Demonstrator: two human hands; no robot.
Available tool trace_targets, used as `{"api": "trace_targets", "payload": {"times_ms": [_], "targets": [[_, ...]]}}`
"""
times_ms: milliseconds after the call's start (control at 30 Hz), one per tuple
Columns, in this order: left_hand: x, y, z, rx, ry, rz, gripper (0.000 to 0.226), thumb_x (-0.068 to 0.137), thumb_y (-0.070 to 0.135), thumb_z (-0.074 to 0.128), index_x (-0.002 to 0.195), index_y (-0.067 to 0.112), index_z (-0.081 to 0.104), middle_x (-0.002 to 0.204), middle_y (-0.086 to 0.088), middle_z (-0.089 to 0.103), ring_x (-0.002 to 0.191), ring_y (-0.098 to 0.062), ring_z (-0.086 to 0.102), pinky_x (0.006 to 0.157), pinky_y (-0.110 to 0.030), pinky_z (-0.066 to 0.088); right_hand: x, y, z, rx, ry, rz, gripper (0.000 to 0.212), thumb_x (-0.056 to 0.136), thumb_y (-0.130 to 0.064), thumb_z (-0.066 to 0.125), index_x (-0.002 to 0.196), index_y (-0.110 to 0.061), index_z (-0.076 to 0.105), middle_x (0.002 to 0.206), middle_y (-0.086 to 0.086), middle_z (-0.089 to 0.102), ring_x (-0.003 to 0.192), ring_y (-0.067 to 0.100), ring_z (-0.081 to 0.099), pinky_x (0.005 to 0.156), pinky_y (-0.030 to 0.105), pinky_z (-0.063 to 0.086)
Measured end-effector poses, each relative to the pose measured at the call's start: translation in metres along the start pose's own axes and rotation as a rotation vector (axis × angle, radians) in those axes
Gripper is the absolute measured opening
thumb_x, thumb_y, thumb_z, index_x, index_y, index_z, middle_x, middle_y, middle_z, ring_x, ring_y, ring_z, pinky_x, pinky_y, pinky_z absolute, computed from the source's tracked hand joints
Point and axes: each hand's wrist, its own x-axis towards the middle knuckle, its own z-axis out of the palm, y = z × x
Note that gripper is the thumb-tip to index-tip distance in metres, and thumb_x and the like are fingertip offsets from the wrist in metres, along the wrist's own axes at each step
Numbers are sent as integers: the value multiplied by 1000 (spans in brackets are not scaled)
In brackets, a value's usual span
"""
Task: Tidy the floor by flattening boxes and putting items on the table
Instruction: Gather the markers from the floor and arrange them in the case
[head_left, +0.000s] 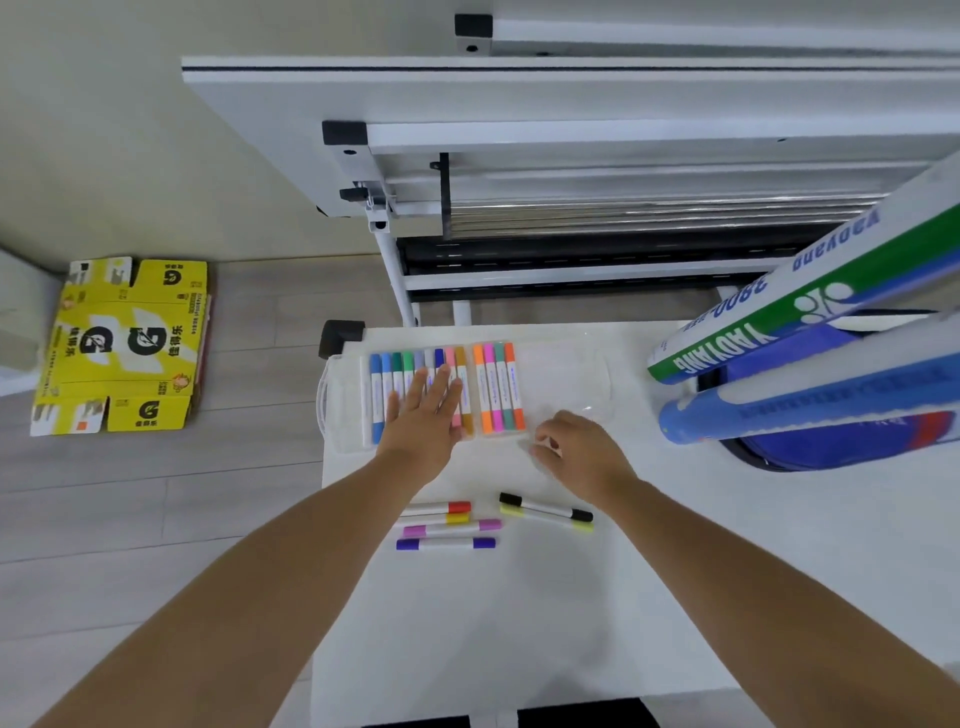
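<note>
My left hand (423, 410) lies flat, palm down, fingers straight and slightly spread, on the row of coloured markers (498, 387) inside the clear marker case (571, 374). It presses on them; it grips nothing.

My right hand (582, 449) sits at the near right edge of the same case, fingers curled toward the clear plastic. I cannot tell whether they pinch that edge or only touch it.

The case rests on the white table (519, 623), toward its far left corner. Six loose markers lie on the table nearer to me, between my forearms:
- red marker (436, 507), yellow marker (441, 518), pink-purple marker (452, 528) and violet marker (445, 543), stacked in a close group on the left
- black marker (545, 506) and yellow-green marker (548, 518), side by side on the right

A flattened yellow box (124, 345) lies on the wooden floor (156, 493), well apart from the table, to its left.

On the right of the table, a green shuttlecock tube (779, 317) and a blue shuttlecock tube (805, 395) lie tilted across a blue bag (831, 447)
</note>
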Motion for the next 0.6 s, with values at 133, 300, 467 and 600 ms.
{"api": "trace_targets", "payload": {"times_ms": [133,300,467,600], "targets": [[0,0,0,8,6,1,71,105,43,30,153,25,-19,160,0,-28,145,-27,-26,120,-54,3,-39,22,20,-220,-43,-233,25,87,-42,66,89,-17,68,90,3,64,76,27,64,70,30,50],[0,-1,2,12,6,1,72,105,43,31,152,26,-20,160,1,-28,145,-27,-27,120,-54,2,-52,23,25,-239,-68,-254,17,83,-33,70,90,-17,65,93,3,65,77,26,64,71,32,51],[-1,1,-1,13,-4,-2,71,105,45,29,153,25,-19,160,1,-28,146,-27,-26,120,-54,1,-49,16,27,-288,-63,-214,16,77,-26,72,85,-15,62,90,5,62,70,28,63,60,31,50],[-2,1,-2,12,-22,-6,70,105,45,27,153,25,-20,159,1,-29,145,-26,-28,121,-53,0,-35,6,15,-139,-100,0,17,88,-30,55,88,-14,51,87,6,57,75,30,58,63,37,46]]}}
